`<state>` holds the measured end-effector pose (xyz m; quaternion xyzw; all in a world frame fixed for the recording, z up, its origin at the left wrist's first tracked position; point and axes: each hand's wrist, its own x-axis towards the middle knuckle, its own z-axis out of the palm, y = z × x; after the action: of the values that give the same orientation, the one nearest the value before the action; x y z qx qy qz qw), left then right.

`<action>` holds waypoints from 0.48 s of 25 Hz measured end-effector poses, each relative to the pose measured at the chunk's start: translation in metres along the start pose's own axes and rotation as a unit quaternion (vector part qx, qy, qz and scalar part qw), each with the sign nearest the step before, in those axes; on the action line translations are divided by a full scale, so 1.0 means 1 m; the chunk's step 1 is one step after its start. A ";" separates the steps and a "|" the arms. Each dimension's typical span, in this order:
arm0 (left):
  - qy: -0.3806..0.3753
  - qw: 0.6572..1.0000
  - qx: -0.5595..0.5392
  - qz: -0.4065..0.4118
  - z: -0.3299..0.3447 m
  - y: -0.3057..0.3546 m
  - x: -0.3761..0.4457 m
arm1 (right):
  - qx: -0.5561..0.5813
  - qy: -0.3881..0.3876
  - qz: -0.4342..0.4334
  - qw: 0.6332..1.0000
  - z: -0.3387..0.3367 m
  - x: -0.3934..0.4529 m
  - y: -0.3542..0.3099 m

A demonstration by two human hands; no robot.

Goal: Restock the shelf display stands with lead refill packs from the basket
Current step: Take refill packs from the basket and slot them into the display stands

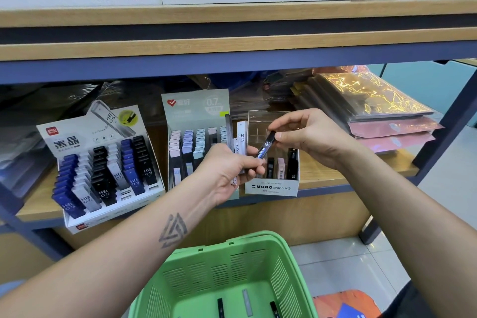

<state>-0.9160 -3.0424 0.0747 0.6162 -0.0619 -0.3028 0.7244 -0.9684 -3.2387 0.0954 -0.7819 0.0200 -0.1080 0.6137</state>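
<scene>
The right hand [307, 137] pinches the upper end of a slim dark lead refill pack [265, 146] between thumb and forefinger. The left hand [227, 170] touches its lower end while clasping several more packs [240, 140] upright. Directly behind the grip stands the MONO display stand [271, 187]; two further stands [103, 162] sit to its left. Below the grip, the green basket [206, 273] contains loose packs [247, 302].

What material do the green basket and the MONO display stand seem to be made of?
Green basket: moulded plastic, apparently, with a smooth, slightly glossy finish; its walls have regular slotted vents. MONO display stand: the white printed base looks like matte cardboard, and the upper part is see-through, probably thin clear plastic, since the shelf behind shows through it.
</scene>
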 end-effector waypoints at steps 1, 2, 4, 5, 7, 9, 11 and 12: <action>0.003 1.000 0.005 0.006 0.001 0.000 0.000 | -0.006 0.001 -0.003 1.000 0.000 0.000 0.000; 0.006 1.000 0.009 0.013 0.002 0.000 -0.001 | -0.008 0.003 -0.004 1.000 0.000 0.000 0.000; 0.012 0.999 0.017 0.031 0.004 0.001 -0.001 | 0.003 0.013 0.004 1.000 0.000 0.000 -0.002; 0.015 0.999 0.021 0.041 0.006 0.001 0.000 | 0.003 0.018 0.008 1.000 -0.001 0.000 -0.004; 0.020 0.998 0.022 0.055 0.009 0.002 0.001 | -0.029 0.025 0.001 0.999 -0.002 0.000 -0.009; 0.013 0.999 0.007 0.052 0.013 0.003 0.002 | -0.046 0.039 -0.009 0.998 -0.006 0.001 -0.014; 0.006 0.999 -0.009 0.040 0.015 0.006 0.003 | -0.070 0.081 -0.016 0.994 -0.012 0.006 -0.017; 0.004 0.999 -0.015 0.030 0.016 0.007 0.005 | -0.105 0.116 -0.023 0.987 -0.016 0.011 -0.016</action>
<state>-0.9169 -3.0579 0.0832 0.6040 -0.0729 -0.2791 0.7429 -0.9626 -3.2516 0.1162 -0.8243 0.0838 -0.2093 0.5193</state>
